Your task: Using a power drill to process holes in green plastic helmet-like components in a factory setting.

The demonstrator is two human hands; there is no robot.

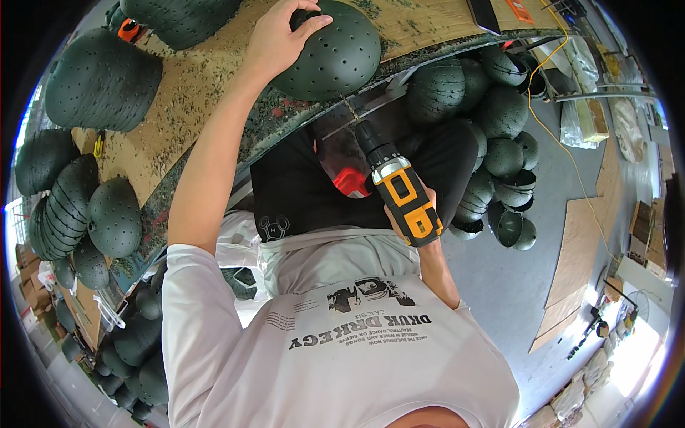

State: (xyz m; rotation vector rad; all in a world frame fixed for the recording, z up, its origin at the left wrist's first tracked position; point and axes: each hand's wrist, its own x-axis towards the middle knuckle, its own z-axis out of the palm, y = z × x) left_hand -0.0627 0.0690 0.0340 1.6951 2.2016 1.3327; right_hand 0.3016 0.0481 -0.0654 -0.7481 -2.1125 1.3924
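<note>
A dark green bowl (344,53), dotted with small holes, lies dome side up at the near edge of the workbench. My left hand (277,41) grips it from the upper left, thumb and curled fingers against its top. In my right hand (430,198) is a yellow and black cordless drill (410,203), which hides most of that hand. The drill tilts up and to the left. Its bit (348,102) reaches the near rim of the bowl; I cannot tell whether it has gone into the material.
Stacks of similar green bowls (103,78) stand on the left of the shavings-strewn workbench (171,135). More bowls (503,157) pile up beyond my right knee. A yellow cord (564,146) runs down at the right. A dark flat object (484,14) lies near the bench edge.
</note>
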